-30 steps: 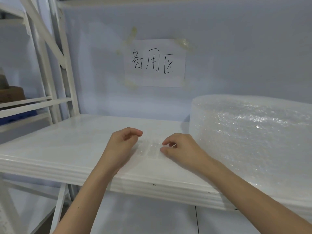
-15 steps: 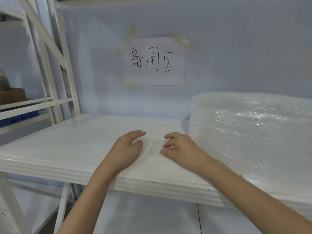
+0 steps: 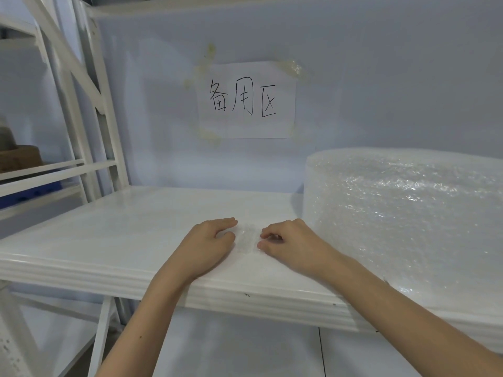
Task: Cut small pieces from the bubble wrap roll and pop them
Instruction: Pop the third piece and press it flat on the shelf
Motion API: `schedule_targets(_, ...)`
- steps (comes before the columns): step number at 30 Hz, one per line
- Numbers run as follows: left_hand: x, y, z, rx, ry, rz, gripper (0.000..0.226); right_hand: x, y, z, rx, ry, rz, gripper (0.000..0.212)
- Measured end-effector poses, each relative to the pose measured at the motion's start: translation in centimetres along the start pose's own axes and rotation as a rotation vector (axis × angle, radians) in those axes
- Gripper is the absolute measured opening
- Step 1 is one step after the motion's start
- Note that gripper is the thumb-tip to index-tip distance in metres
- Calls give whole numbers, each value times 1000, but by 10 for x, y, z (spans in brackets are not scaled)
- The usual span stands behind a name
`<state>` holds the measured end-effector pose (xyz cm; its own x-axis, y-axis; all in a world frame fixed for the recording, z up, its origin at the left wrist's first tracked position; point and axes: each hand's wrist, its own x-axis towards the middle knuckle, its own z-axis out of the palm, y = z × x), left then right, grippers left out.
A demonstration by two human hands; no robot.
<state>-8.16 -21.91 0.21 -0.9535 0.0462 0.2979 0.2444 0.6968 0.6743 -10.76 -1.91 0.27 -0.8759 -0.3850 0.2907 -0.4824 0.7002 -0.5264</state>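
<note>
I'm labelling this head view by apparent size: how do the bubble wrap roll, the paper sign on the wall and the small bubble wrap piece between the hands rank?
1. bubble wrap roll
2. paper sign, though it hangs farther back
3. small bubble wrap piece

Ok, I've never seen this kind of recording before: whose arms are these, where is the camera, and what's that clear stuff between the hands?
No machine here: these are a person's two bare arms, filmed by one wide-angle camera worn on the head, looking forward and down. The left hand and right hand rest on a white shelf, fingers curled down onto a small piece of bubble wrap lying flat between them, apparently pressing its bubbles. At the right stands the big bubble wrap roll it seems to have been cut from. A handwritten paper sign is taped to the wall behind. No cutting tool is in view.
</note>
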Motion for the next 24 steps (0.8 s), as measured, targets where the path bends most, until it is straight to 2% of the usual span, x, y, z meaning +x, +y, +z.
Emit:
schedule_targets(3,1,-1,-1,-9,-13,-6,42,-1,-1,-1,8,1,-3,25)
schedule_targets(5,1,-4,1,-29,-38,-9,27,-2,-1,-1,2,11,-25,24)
schedule_targets(6,2,-4,1,-32,-41,-20,13,-2,-1,-1,-3,16,-33,25)
schedule_targets(7,3,-3,2,-34,-45,-23,13,-2,-1,-1,-8,23,-41,29)
schedule_targets(10,1,-1,3,-38,-73,-37,46,-3,-2,0,-10,35,-53,46)
schedule_targets(12,0,0,2,-29,-95,-51,60,-3,-2,0,-7,32,-48,49)
schedule_targets(18,4,-5,3,39,-84,-12,65,-1,-1,2,-11,37,-61,51)
schedule_targets(19,5,-7,3,58,-77,-11,60,0,0,2,-10,42,-63,51)
schedule_targets(22,5,-8,5,87,-43,-4,22,1,3,3,-16,43,-59,45)
schedule_targets(24,5,-6,6,113,-35,11,18,0,4,3,-14,29,-56,34)
